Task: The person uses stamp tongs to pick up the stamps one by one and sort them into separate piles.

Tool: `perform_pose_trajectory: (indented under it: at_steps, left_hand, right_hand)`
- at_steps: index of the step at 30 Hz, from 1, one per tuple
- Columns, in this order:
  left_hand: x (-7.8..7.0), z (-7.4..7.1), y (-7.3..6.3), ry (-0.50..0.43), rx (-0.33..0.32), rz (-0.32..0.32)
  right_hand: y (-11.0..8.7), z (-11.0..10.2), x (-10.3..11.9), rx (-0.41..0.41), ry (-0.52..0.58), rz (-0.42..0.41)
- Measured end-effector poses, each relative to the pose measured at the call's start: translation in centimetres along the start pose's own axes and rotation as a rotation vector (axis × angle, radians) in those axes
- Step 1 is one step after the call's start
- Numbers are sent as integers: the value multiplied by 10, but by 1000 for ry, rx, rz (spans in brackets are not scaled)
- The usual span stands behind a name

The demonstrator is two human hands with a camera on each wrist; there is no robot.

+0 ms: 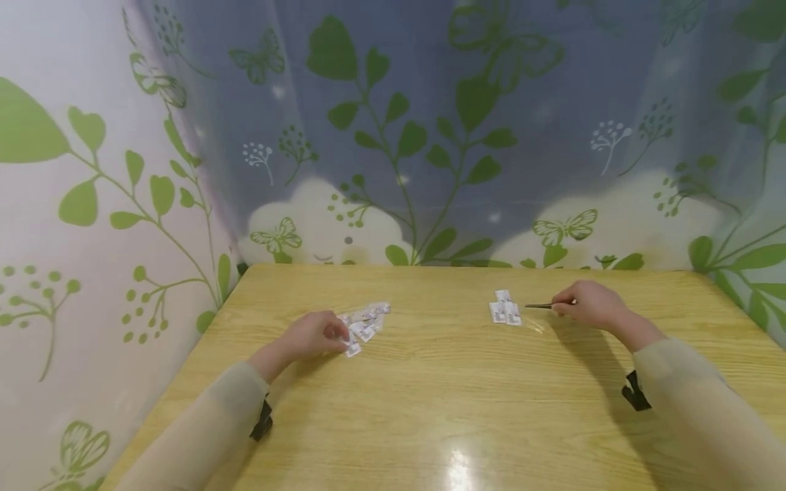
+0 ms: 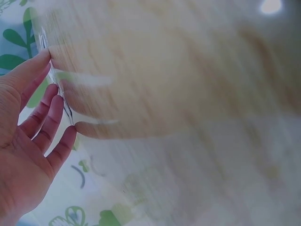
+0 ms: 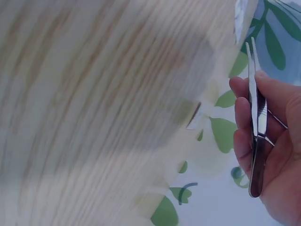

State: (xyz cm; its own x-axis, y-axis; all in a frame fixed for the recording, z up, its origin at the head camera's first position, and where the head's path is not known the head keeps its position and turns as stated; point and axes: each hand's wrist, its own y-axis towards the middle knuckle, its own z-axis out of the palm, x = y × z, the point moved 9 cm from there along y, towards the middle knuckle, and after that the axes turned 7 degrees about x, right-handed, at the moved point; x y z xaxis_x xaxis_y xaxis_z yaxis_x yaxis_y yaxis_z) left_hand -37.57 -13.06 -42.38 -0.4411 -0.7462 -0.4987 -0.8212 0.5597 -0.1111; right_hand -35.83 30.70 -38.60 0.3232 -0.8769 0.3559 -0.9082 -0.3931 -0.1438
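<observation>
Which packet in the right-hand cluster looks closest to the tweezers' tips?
The front-right packet: its right edge faces the tweezers, whereas the front-left packet and rear packet lie farther left.

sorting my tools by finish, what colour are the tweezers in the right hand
The tweezers are shiny silver-grey, seen best in the right wrist view.

From the head: looks forward and down, pretty far back, catching table (image 1: 417, 409), leaf-print backdrop (image 1: 405, 140), left hand (image 1: 313, 335) and right hand (image 1: 592, 303). From the left wrist: way closer, tilted, with the left hand at the left edge. From the right wrist: just as tight, also tilted, with the right hand at the right edge. Shares table and backdrop across all three.
</observation>
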Motion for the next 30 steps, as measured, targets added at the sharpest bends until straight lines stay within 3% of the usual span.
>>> perform_pose_trajectory:
  at_steps: [7, 13, 30]
  left_hand:
    - [3, -1, 0, -11, -7, -6]
    - [3, 2, 0, -8, 3, -10]
    - [-1, -1, 0, 7, 19, -32]
  right_hand:
    - [-10, -10, 22, -91, 39, -10]
    - [-3, -3, 56, -86, 114, -67]
    - [66, 46, 163, -29, 169, -258]
